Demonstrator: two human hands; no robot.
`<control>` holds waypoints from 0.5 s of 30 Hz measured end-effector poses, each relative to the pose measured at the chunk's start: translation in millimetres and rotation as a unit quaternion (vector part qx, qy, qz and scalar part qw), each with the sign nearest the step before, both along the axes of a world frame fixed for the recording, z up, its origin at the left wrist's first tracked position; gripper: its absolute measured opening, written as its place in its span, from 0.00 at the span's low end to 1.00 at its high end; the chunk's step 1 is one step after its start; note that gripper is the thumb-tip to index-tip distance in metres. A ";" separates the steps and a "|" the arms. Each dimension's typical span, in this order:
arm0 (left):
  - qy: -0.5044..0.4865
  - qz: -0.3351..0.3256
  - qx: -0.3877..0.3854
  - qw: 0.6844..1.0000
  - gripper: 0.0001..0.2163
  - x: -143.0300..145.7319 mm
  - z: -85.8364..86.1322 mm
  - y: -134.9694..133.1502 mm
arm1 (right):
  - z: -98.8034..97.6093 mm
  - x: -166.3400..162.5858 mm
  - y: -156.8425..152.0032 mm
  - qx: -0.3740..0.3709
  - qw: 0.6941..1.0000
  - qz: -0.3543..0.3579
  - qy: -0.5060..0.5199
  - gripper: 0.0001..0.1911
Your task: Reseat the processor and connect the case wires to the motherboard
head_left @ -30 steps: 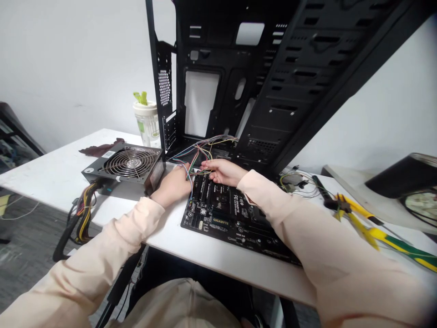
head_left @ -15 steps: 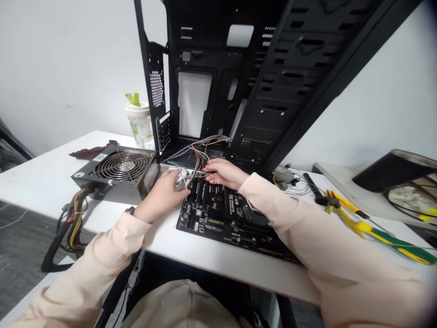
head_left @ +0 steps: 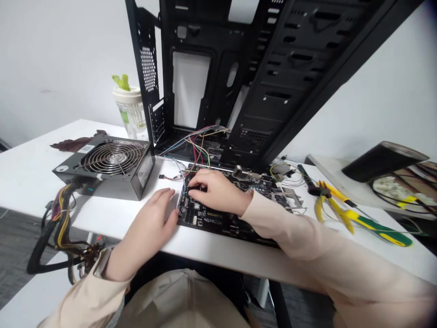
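A black Gigabyte motherboard [head_left: 213, 222] lies flat on the white table under my right hand [head_left: 218, 189]. That hand is bent over the board's left part, with a gap between thumb and forefinger and nothing visible held. My left hand [head_left: 150, 225] rests with fingers stretched and thumb apart by the board's left edge, thumb tip close to it. Thin coloured wires [head_left: 196, 146] run from the upright black computer case [head_left: 191, 105] down to the board. A blue wire passes just left of my right fingertips. A small black connector [head_left: 166, 177] on wires lies on the table beyond my left hand.
To the left sits a power supply [head_left: 118, 159], its cable bundle [head_left: 63, 223] hanging over the table edge. A lidded cup [head_left: 129, 107] stands behind it. At right lie yellow-handled pliers [head_left: 329, 200], a green-and-yellow screwdriver [head_left: 378, 228] and more wires [head_left: 285, 171].
My left hand has left the wires and moved toward me, onto the table. My right hand has come left and nearer over the motherboard, off the wires. The view has shifted slightly.
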State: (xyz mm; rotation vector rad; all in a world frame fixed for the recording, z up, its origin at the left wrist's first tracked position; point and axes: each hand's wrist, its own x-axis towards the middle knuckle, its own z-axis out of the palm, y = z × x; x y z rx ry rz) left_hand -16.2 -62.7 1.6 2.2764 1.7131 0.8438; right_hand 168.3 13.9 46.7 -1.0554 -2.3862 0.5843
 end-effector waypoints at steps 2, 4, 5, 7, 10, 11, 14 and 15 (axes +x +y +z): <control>0.039 0.010 -0.001 0.999 0.20 3.4 -1.3 -7.1 | -5.9 -9.3 -7.7 0.007 0.999 0.015 -0.029 0.04; 0.081 0.018 -0.001 0.997 0.19 5.8 -1.8 -10.9 | -13.6 -17.2 -12.5 0.010 0.999 0.015 -0.043 0.04; 0.096 0.017 -0.003 0.995 0.18 6.4 -1.9 -11.5 | -17.8 -20.1 -14.1 0.014 0.999 0.015 -0.043 0.05; 0.113 0.012 -0.011 0.993 0.17 6.8 -2.2 -11.2 | -25.9 -23.5 -16.3 0.031 0.999 0.017 -0.033 0.08; 0.123 0.013 -0.015 0.992 0.16 6.4 -4.2 -9.6 | -35.5 -23.3 -18.6 0.076 0.997 0.027 -0.008 0.09; 0.125 0.014 -0.012 0.992 0.16 6.3 -5.1 -9.3 | -37.7 -22.4 -19.1 0.095 0.995 0.033 0.001 0.09; 0.131 0.016 -0.005 0.991 0.16 6.6 -7.1 -9.4 | -42.0 -18.9 -20.3 0.147 0.988 0.048 0.021 0.10; 0.133 0.016 -0.003 0.991 0.16 6.8 -7.1 -9.7 | -42.8 -17.8 -20.7 0.160 0.986 0.049 0.024 0.10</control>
